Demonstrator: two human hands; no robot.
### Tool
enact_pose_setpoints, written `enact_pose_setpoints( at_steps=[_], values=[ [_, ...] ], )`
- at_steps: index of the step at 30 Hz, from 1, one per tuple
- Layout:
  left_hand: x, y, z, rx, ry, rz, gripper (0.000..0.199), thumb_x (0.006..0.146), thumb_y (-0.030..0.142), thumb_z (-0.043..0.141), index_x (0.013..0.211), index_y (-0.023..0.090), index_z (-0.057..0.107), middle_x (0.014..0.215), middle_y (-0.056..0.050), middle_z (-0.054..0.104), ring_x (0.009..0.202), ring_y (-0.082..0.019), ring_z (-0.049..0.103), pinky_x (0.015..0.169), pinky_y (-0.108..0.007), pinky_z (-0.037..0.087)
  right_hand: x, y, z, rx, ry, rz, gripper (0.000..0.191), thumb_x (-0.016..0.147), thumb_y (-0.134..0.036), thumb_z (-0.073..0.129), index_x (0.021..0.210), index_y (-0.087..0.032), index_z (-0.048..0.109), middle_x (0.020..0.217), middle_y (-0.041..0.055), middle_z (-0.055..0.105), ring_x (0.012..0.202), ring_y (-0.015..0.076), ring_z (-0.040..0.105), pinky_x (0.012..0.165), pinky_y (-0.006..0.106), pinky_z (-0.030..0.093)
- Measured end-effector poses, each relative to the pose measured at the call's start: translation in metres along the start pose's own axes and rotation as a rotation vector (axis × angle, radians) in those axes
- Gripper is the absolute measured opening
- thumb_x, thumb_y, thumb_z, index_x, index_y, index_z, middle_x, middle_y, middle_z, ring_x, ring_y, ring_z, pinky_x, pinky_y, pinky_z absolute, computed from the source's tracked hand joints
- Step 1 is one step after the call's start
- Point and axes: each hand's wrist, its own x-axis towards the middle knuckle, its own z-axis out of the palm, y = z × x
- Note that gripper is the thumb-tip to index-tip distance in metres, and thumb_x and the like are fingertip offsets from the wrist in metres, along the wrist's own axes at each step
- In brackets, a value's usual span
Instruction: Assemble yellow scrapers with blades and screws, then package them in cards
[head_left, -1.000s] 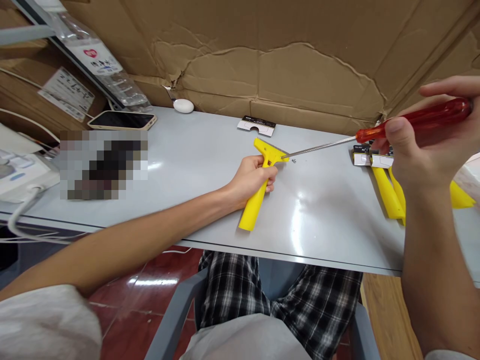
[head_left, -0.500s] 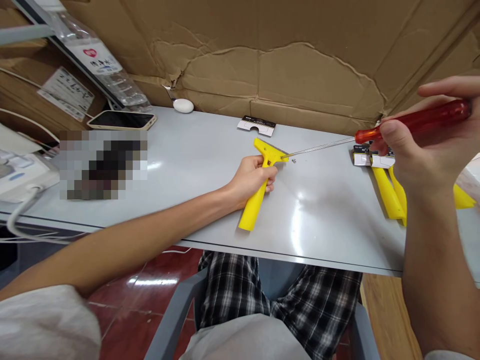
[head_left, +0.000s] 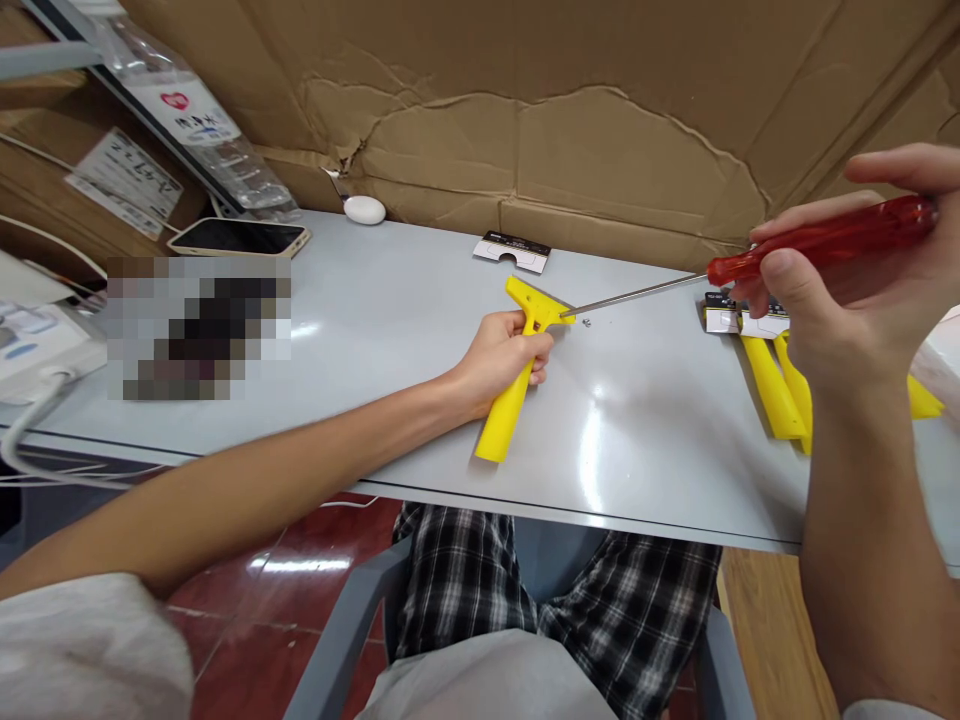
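My left hand (head_left: 504, 362) is wrapped round the handle of a yellow T-shaped plastic tool (head_left: 501, 425), just below its head, over the grey table. In my right hand (head_left: 847, 290) is the red handle of a long screwdriver (head_left: 825, 240); the fingers are closed on it. The thin shaft slants down to the left, and its tip meets the right arm of the yellow head. Small metal screws (head_left: 586, 322) lie on the table just right of that tip.
Other yellow tools (head_left: 772, 390) with card labels lie at the right, partly behind my right arm. A black-and-white card (head_left: 512, 252), a white spoon-like object (head_left: 364, 210), a phone (head_left: 240, 238) and a bottle (head_left: 195, 120) line the back. Cardboard (head_left: 600, 150) stands behind.
The screwdriver has turned slightly in my right hand, and its tip stays at the yellow head. My left hand keeps its hold. The view has shifted a little.
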Motion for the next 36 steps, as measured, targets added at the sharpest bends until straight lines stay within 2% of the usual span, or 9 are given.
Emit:
enact_pose_setpoints(
  at_steps=[4,9,12,14,18,20,24,30,36],
  values=[
    [0.001,-0.001,0.000,-0.003,-0.011,0.004,0.028,0.078,-0.010,0.066,0.072,0.016,0.056,0.062,0.003,0.049,0.050,-0.007,0.043,0.045,-0.022,0.035,0.005,0.011,-0.007,-0.158,-0.034,-0.234,0.050,0.081,-0.052,0.091,0.122,-0.029,0.074,0.104,0.0021,0.068,0.087,0.0217,0.079,0.055,0.032,0.052],
    [0.000,-0.001,0.000,-0.004,-0.018,-0.004,0.029,0.082,-0.009,0.065,0.073,0.016,0.056,0.061,0.004,0.047,0.049,-0.007,0.041,0.045,-0.023,0.034,0.009,0.027,-0.017,-0.242,0.010,-0.281,0.064,0.071,-0.071,0.092,0.115,-0.027,0.077,0.105,0.0028,0.072,0.079,0.0185,0.071,0.061,0.038,0.052],
    [0.000,-0.001,0.000,0.005,-0.020,-0.004,0.029,0.084,-0.009,0.064,0.074,0.016,0.056,0.060,0.004,0.046,0.049,-0.007,0.041,0.045,-0.023,0.034,0.009,0.031,-0.017,-0.251,0.023,-0.294,0.066,0.067,-0.073,0.093,0.110,-0.025,0.076,0.099,0.0023,0.070,0.073,0.0168,0.067,0.059,0.038,0.050],
    [0.000,0.000,0.000,0.010,-0.020,-0.001,0.028,0.084,-0.009,0.063,0.075,0.016,0.056,0.061,0.004,0.047,0.049,-0.007,0.041,0.045,-0.023,0.035,0.008,0.030,-0.014,-0.209,0.011,-0.307,0.066,0.069,-0.072,0.092,0.111,-0.024,0.075,0.099,0.0019,0.068,0.073,0.0166,0.070,0.056,0.035,0.048],
    [0.000,-0.001,0.000,0.009,-0.015,0.003,0.028,0.081,-0.010,0.064,0.074,0.017,0.056,0.060,0.004,0.047,0.049,-0.007,0.042,0.045,-0.023,0.034,0.005,0.017,-0.003,-0.025,-0.026,-0.271,0.054,0.076,-0.060,0.088,0.118,-0.030,0.073,0.112,0.0024,0.066,0.086,0.0210,0.077,0.062,0.038,0.056],
    [0.001,-0.001,0.000,0.005,-0.015,0.007,0.030,0.079,-0.009,0.066,0.072,0.017,0.054,0.059,0.004,0.046,0.049,-0.007,0.042,0.045,-0.023,0.034,0.003,0.009,0.001,0.008,-0.028,-0.195,0.052,0.077,-0.055,0.088,0.121,-0.032,0.075,0.106,0.0024,0.067,0.087,0.0227,0.077,0.062,0.040,0.059],
    [0.003,-0.005,-0.002,-0.003,-0.023,0.017,0.031,0.078,-0.007,0.070,0.071,0.018,0.052,0.060,0.004,0.046,0.050,-0.008,0.042,0.046,-0.024,0.034,0.002,0.004,0.000,-0.016,-0.040,-0.128,0.050,0.078,-0.048,0.092,0.121,-0.029,0.075,0.086,0.0011,0.067,0.073,0.0234,0.076,0.046,0.036,0.051],
    [0.007,-0.011,-0.006,-0.012,-0.031,0.049,0.031,0.077,-0.004,0.072,0.071,0.018,0.052,0.061,0.003,0.047,0.051,-0.007,0.041,0.047,-0.024,0.034,0.003,0.010,0.001,-0.056,0.015,-0.114,0.056,0.069,-0.057,0.099,0.105,-0.025,0.070,0.079,-0.0033,0.064,0.058,0.0163,0.071,0.041,0.028,0.047],
    [0.006,-0.011,-0.005,0.004,-0.029,0.045,0.028,0.077,-0.005,0.070,0.072,0.018,0.054,0.061,0.004,0.047,0.051,-0.007,0.042,0.047,-0.024,0.034,0.002,0.004,0.008,-0.043,0.033,-0.082,0.048,0.075,-0.052,0.096,0.093,-0.023,0.063,0.073,-0.0058,0.054,0.053,0.0162,0.071,0.036,0.023,0.040]
  ],
)
